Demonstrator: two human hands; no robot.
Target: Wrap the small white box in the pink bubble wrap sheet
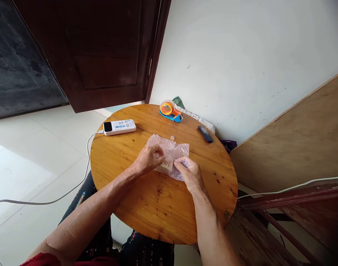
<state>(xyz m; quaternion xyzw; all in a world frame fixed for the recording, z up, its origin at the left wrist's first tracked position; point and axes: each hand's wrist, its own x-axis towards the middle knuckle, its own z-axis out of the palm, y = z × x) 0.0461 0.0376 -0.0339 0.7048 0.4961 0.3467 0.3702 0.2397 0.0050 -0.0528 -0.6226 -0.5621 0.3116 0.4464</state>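
Note:
A sheet of bubble wrap [180, 148] lies on the round wooden table in front of me. On it sits a small flat clear packet [167, 163] with pale contents and reddish marks. My left hand [149, 159] is closed in a pinch at the packet's upper left; what is between its fingertips is too small to make out. From the other side, my right hand [188, 173] pinches the packet's right edge between thumb and fingers. A small whitish scrap [172, 138] lies just beyond the wrap.
The round wooden table [146, 207] bears a white power bank [123, 126] with a cable [87, 162] off its left side. At the far edge stands an orange and blue tape dispenser [170, 111]. A dark blurred object [205, 134] lies at right, near the white wall [241, 55].

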